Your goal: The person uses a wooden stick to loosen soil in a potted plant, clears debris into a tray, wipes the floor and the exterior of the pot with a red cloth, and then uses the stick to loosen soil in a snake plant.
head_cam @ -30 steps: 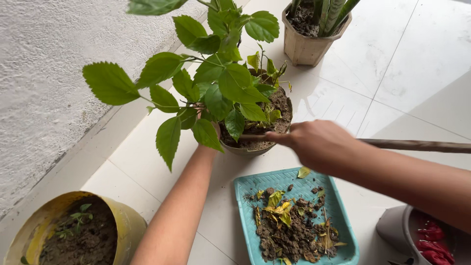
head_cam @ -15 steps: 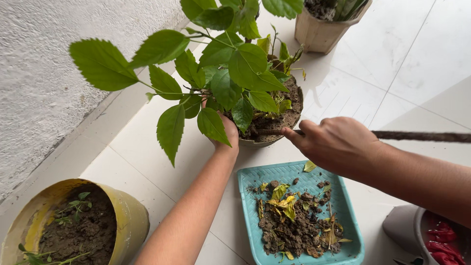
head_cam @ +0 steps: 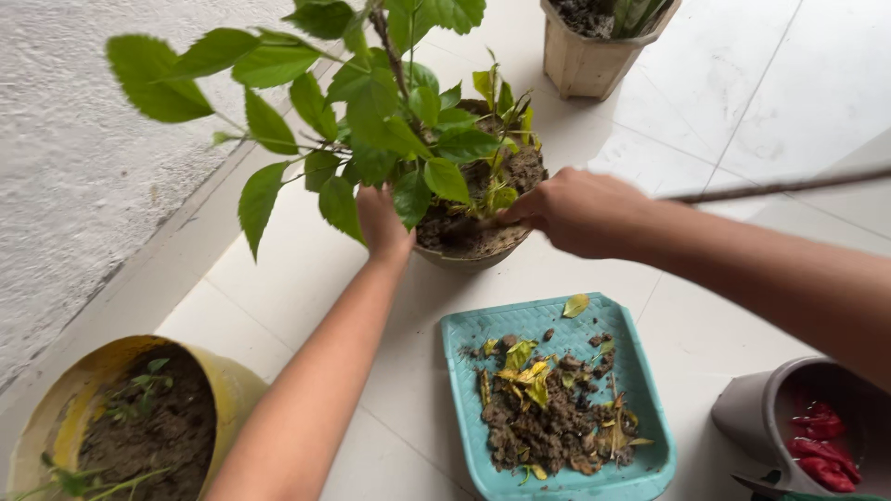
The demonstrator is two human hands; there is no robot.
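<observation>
The round brown pot of soil with the leafy green plant point(head_cam: 469, 218) stands on the white tiled floor point(head_cam: 789, 102), just behind the teal plastic tray of soil and dead leaves point(head_cam: 640, 464). The right hand point(head_cam: 580, 211) is clenched around a thin dark stick point(head_cam: 780, 186), its tip in the pot's soil; a hard jab could cut roots or tip the pot. The left hand point(head_cam: 382, 221) reaches straight-armed to the pot's near rim, fingers hidden by leaves, so I cannot tell its grip.
</observation>
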